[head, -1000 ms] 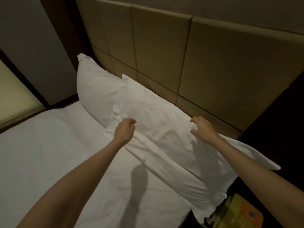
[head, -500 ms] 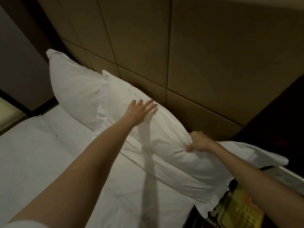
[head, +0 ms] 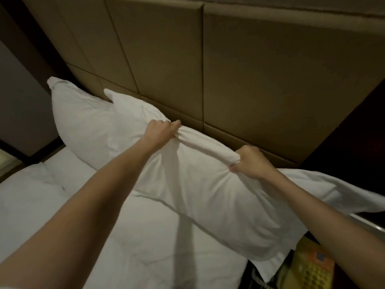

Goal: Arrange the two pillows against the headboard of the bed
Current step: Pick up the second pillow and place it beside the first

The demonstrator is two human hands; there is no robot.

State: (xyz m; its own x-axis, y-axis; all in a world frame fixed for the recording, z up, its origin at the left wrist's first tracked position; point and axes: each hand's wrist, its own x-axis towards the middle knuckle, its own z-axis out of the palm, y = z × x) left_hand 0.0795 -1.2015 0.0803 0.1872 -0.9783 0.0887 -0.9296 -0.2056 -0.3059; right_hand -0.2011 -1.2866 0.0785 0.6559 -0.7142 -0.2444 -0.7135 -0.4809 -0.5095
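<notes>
Both pillows [head: 198, 184] [head: 79, 115] and the sheet [head: 52, 205] are white, matt, creased cloth; the headboard [head: 270, 80] at the top is smooth, matt tan padded panels.

The room is dim, lit softly from above, with a grey wall [head: 14, 97] on the left beside a dark upright strip [head: 31, 51]. A dark wood panel [head: 354, 130] fills the right side, and below it a pale ledge [head: 373, 225] catches some light. At the lower right, in shadow beside the mattress, sits a yellow and orange telephone [head: 310, 268] with a keypad, and a pale greenish surface [head: 5, 161] shows at the far left edge.
</notes>
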